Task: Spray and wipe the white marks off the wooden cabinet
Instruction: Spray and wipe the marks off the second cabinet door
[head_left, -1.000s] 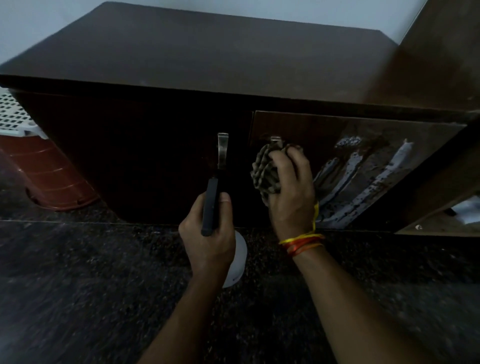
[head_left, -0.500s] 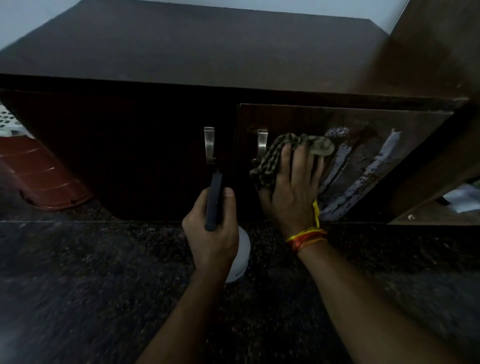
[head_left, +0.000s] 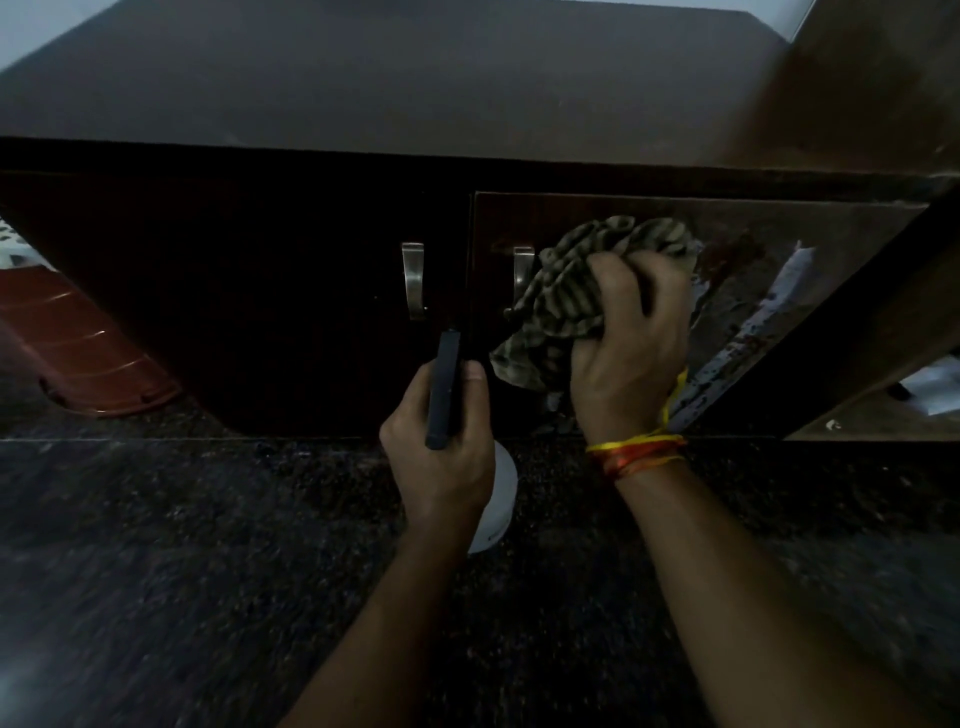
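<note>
Bunched since 0.5 s ago, striped cloth (head_left: 576, 291) clenched in right hand (head_left: 628, 353) scrubs white marks (head_left: 769, 317); left hand (head_left: 441, 441) grips spray bottle (head_left: 496, 499), ready.

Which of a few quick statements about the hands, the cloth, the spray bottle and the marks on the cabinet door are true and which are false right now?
1. The right hand grips a striped cloth against the right cabinet door. True.
2. The left hand is empty. False: it holds a spray bottle with a white body and a dark head.
3. White marks remain on the door to the right of the cloth. True.
4. The cloth covers both metal door handles. False: the left handle is bare; the cloth reaches only to the right handle.
5. Orange and yellow threads circle the left wrist. False: they are on the right wrist.
</note>
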